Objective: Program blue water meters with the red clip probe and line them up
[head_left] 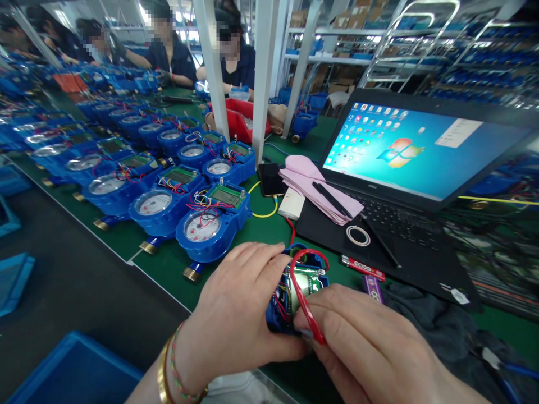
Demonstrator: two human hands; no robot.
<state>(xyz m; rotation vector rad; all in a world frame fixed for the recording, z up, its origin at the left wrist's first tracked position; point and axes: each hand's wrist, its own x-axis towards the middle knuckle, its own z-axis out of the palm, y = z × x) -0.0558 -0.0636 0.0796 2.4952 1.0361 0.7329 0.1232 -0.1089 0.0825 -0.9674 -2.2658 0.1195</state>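
My left hand (244, 311) wraps around a blue water meter (274, 318), held close to the table's near edge. Its top is uncovered, showing a green circuit board with a small display and thin coloured wires. A red cable (296, 279) loops over that board. Near the board's lower side, my right hand (370, 342) pinches the end part of this cable; the fingers cover what its tip touches. Just beyond my left hand stands another blue water meter (202, 238), its dial and display facing up.
Rows of similar meters (154, 210) fill the left of the green table. To the right lies a laptop (379, 151), with a pink cloth (315, 188), a tape roll (358, 235) and a phone (270, 178) around it. Pliers (494, 362) rest at lower right. Co-workers sit across the table.
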